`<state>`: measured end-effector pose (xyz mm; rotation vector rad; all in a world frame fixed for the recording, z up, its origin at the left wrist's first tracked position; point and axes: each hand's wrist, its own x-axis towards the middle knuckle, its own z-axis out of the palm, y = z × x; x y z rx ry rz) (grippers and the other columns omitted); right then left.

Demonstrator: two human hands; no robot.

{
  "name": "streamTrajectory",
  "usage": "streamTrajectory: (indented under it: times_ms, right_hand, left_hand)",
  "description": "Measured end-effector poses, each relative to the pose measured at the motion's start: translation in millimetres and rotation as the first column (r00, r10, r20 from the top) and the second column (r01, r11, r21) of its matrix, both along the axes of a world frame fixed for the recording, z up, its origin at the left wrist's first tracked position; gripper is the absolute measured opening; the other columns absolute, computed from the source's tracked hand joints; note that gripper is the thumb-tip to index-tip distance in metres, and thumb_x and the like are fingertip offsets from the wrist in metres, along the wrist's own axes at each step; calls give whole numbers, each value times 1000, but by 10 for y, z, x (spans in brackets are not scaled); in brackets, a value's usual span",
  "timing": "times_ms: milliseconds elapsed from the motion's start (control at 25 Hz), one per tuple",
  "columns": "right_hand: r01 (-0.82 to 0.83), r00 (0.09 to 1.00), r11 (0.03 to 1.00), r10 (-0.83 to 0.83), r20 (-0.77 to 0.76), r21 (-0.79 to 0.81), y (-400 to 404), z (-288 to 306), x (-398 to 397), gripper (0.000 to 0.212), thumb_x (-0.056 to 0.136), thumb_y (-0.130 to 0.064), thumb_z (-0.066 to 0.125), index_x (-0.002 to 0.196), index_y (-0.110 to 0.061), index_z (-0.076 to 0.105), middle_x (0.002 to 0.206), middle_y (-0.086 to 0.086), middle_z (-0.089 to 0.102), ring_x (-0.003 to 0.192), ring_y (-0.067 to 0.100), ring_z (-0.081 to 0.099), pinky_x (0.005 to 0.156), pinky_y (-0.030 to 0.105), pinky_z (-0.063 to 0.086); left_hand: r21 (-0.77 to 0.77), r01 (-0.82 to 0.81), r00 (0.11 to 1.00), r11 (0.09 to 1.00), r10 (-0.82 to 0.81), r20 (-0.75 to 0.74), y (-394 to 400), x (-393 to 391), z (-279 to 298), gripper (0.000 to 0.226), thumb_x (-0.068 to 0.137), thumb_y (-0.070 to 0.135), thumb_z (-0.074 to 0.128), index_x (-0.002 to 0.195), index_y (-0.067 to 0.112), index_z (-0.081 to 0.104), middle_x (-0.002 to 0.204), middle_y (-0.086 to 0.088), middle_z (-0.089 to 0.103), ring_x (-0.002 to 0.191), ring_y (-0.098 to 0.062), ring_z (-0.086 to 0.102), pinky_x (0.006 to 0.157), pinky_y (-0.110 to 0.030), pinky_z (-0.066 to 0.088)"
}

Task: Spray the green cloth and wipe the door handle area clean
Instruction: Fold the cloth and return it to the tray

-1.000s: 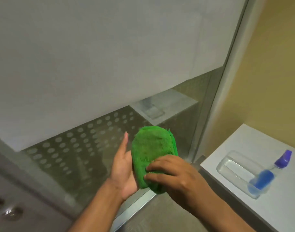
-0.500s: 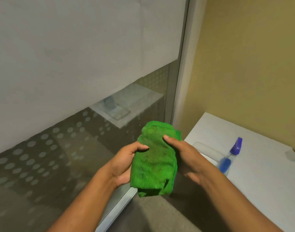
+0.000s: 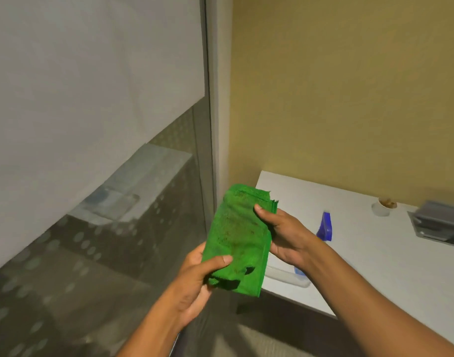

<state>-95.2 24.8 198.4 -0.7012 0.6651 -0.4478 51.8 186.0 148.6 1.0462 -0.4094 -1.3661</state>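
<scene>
I hold a folded green cloth with dark stains in front of me, over the near left corner of a white table. My left hand grips its lower edge, thumb on top. My right hand grips its right side near the top. A spray bottle with a purple-blue head lies on the table just right of my right hand, its lower part hidden behind that hand. No door handle is in view.
A frosted glass panel with a dotted lower band fills the left, ending at a metal frame post. A clear plastic tray sits on the table corner. A small white cup and a grey tray stand farther right. Yellow wall behind.
My view has swung right from the glass toward the table. The cloth went from pressed between my hands to held open by both, left hand low and right hand high.
</scene>
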Motion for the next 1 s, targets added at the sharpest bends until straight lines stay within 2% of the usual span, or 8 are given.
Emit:
streamTrajectory:
  times_ms: [200,320,400,520,600,720,840,1000]
  right_hand:
    - [149,982,928,-179,-59,-341,-420,-25,-37,35,113,1,55,147,-3,65,131,17,79,111,27,80,101,46,66]
    - [-46,962,625,-183,-204,-779,-591,16,-195,65,102,25,57,138,-26,74,128,-11,82,123,6,74,109,29,59]
    - [-284,924,363,-142,-354,-887,-733,56,-258,85,88,36,51,140,-28,73,142,-17,73,144,6,61,123,27,48]
    - [-474,870,91,-104,-482,-876,-1000,76,-364,75,83,25,58,142,-17,75,158,-6,62,160,17,41,134,39,34]
    - [-515,848,47,-112,-517,-856,-1141,87,-442,60,86,4,59,139,-17,78,161,-7,60,163,16,35,135,42,28]
    - [-513,846,75,-126,-518,-855,-1297,27,-519,58,84,-9,50,133,-18,81,160,-13,60,165,13,29,136,38,16]
    - [-351,896,173,-225,-384,-920,-1372,-139,-536,32,102,-7,59,119,-12,86,145,-7,73,159,14,41,133,42,31]
    - [-452,819,-143,-459,-346,-881,-1243,-502,-459,32,98,5,80,129,-1,78,140,15,73,138,39,64,117,55,53]
  left_hand:
    - [58,103,977,993,-90,-195,-573,15,53,52,85,4,72,137,1,63,134,-28,69,121,-42,69,97,-55,59]
    - [128,115,969,985,-83,-233,-982,3,161,48,92,21,61,135,2,65,130,-26,72,117,-38,72,96,-54,59]
    - [159,112,974,981,-77,-213,-1274,-6,180,44,103,24,51,137,0,62,130,-26,72,117,-39,72,98,-54,59]
    - [133,69,961,989,-30,-276,-1634,-7,208,56,110,44,39,140,2,62,132,-28,70,120,-42,70,104,-58,52]
    - [64,97,939,993,-70,-336,-1816,-32,253,68,104,60,44,138,6,66,134,-27,69,122,-42,69,110,-58,49]
    - [5,102,965,995,-98,-241,-2070,-117,221,46,101,37,61,132,4,69,122,-23,75,106,-34,74,100,-50,57]
    - [7,44,967,999,-41,-251,-2232,-178,133,44,89,19,58,128,0,67,114,-21,74,99,-32,71,97,-46,55]
    - [46,-47,976,998,55,-209,-2342,-176,-130,35,94,13,52,122,0,68,108,-22,71,92,-30,69,88,-44,55]
